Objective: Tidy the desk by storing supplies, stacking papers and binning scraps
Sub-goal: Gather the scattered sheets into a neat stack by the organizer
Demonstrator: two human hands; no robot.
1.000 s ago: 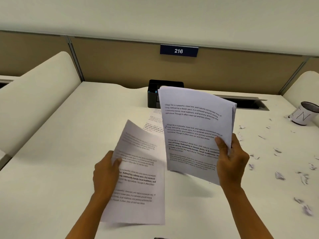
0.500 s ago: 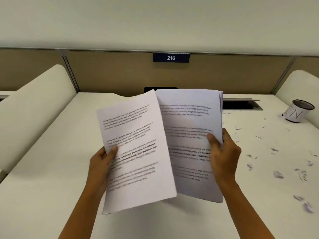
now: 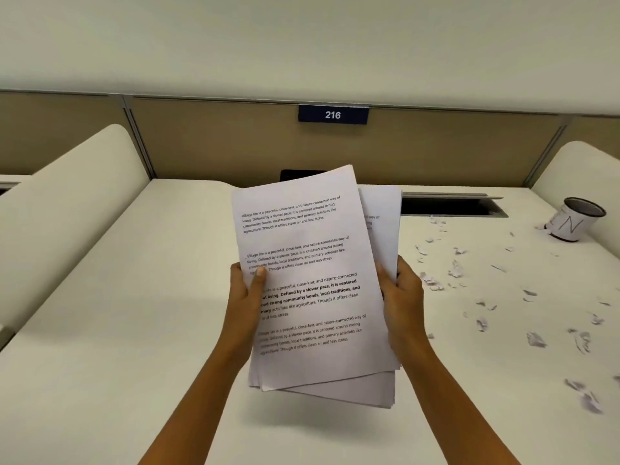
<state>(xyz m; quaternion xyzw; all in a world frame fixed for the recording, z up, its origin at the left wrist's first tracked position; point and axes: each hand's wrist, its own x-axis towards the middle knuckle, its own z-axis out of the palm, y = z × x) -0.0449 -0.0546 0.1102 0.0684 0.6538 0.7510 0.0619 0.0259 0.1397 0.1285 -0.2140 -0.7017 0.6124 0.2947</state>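
Note:
A stack of printed paper sheets [image 3: 312, 250] is held up in the air over the middle of the white desk [image 3: 117, 330]. My left hand [image 3: 246, 297] grips its left edge, thumb on the top sheet. My right hand [image 3: 401, 297] grips the right edge, fingers behind the sheets. The top sheet lies slightly askew on the others. Several torn paper scraps [image 3: 453, 273] are scattered over the right half of the desk. A black organiser [image 3: 295, 174] at the back is mostly hidden behind the papers.
A white cup [image 3: 573, 219] marked with an N lies tipped over at the far right. A dark cable slot [image 3: 453, 206] is set in the desk's back edge. Beige partitions with a "216" sign [image 3: 333, 115] close off the rear; curved side dividers stand left and right.
My left hand has brought its single sheet rightward and laid it on top of the sheets in my right hand. Both hands now hold one stack, raised higher.

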